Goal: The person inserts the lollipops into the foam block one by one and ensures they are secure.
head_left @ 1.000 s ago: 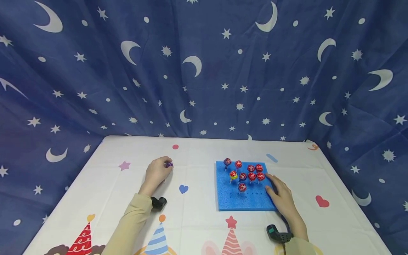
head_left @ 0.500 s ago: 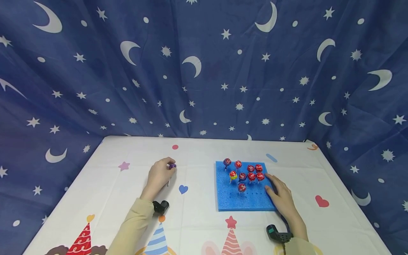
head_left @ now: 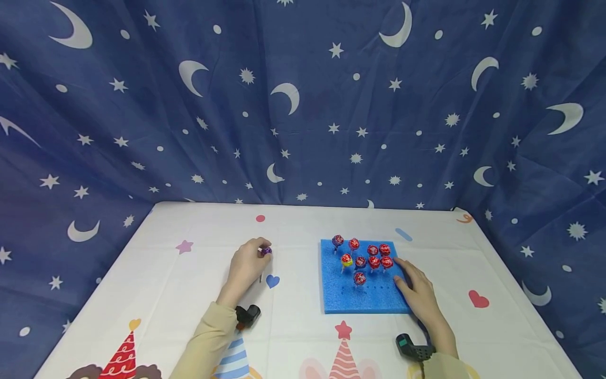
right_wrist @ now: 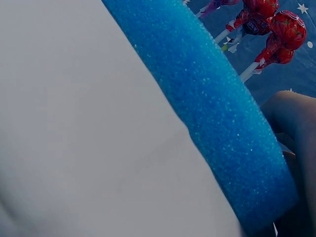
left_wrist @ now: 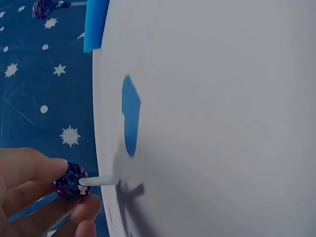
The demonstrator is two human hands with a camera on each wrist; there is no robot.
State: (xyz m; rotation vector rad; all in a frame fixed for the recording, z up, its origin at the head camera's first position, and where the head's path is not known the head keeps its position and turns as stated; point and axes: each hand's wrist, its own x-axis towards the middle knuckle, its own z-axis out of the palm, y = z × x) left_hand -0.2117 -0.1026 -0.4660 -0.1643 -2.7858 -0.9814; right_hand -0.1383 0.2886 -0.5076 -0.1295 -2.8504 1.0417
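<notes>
My left hand [head_left: 248, 268] pinches a purple lollipop [head_left: 266, 251] by its wrapped head, a little above the white tablecloth [head_left: 303, 326], left of the blue foam block [head_left: 364, 297]. In the left wrist view the fingertips [left_wrist: 54, 165] close round the purple lollipop [left_wrist: 70, 181], its white stick pointing at the cloth. Several red lollipops [head_left: 374, 260] and one yellow-red one [head_left: 346, 259] stand in the block's far rows. My right hand [head_left: 416, 295] rests flat on the block's right edge. The right wrist view shows the foam block [right_wrist: 207, 98] edge and red lollipops [right_wrist: 276, 29].
A dark blue curtain [head_left: 303, 105] with moons and stars hangs behind the table. The cloth carries printed hearts [head_left: 272, 281], stars and party hats. Rows of small holes run along the foam block's near half.
My left hand has carried the purple lollipop to the right and slightly nearer, toward the foam block. The right hand has stayed on the block.
</notes>
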